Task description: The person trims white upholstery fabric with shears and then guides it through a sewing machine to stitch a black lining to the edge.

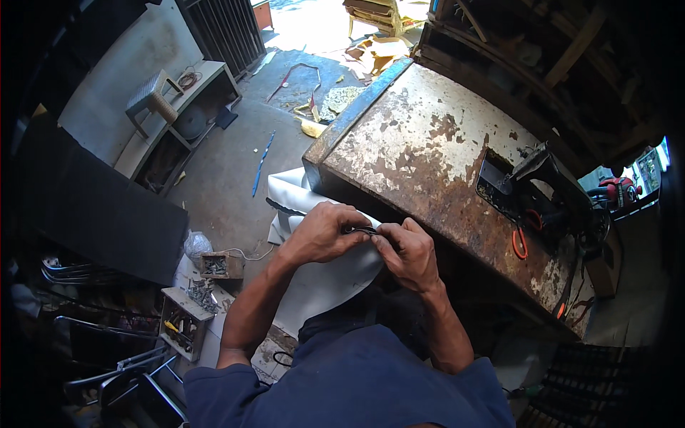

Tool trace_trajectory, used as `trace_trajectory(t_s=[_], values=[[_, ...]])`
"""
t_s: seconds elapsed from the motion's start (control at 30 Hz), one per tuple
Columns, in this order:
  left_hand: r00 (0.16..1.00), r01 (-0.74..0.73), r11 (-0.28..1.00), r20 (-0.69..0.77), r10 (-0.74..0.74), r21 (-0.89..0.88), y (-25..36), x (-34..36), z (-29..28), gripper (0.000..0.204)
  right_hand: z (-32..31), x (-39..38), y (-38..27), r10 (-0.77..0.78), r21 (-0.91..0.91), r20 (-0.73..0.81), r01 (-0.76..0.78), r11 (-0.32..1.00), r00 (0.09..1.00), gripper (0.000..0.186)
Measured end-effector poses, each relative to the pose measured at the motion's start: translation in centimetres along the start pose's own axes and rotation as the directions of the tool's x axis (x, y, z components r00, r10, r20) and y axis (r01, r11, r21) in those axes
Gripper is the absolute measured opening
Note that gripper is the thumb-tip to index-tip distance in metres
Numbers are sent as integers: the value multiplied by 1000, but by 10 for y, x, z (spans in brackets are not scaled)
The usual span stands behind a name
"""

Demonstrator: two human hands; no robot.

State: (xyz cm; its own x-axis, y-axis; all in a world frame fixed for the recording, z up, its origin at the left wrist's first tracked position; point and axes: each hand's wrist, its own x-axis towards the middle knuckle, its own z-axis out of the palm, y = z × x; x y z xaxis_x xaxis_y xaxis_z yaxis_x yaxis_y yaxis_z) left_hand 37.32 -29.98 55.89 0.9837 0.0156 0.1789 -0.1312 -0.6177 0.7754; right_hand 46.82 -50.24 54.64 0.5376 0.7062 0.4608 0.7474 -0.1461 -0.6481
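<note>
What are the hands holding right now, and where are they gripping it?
Both hands, left hand and right hand, pinch a small dark strip at the edge of the white sheet, one at each end.

Rusty flaking metal tabletop [428, 135], smooth white sheet [321, 282]

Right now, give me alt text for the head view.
Both hands, left hand and right hand, pinch a small dark piece over white sheet material, beside a rusty worktable holding a black sewing machine.
</note>
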Motion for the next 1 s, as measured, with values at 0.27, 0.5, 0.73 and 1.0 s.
trace_trajectory(t_s=[0.27,0.5,0.73,1.0], values=[[998,38,999,52,-38,4,-3,1,3,27,-3,-2,1,12,27,40,-13,1000,999,11],[983,130,991,135,-123,-40,-7,3,-5,29,-3,-3,0,56,46,70,-59,997,996,11],[983,62,998,170,-66,31,-9,8,-10,29,0,-6,8,21,-22,81,-19,1000,997,15],[963,-4,1000,270,-3,27,-17,19,-15,30,-5,-14,9,-18,42,87,15,999,996,26]])
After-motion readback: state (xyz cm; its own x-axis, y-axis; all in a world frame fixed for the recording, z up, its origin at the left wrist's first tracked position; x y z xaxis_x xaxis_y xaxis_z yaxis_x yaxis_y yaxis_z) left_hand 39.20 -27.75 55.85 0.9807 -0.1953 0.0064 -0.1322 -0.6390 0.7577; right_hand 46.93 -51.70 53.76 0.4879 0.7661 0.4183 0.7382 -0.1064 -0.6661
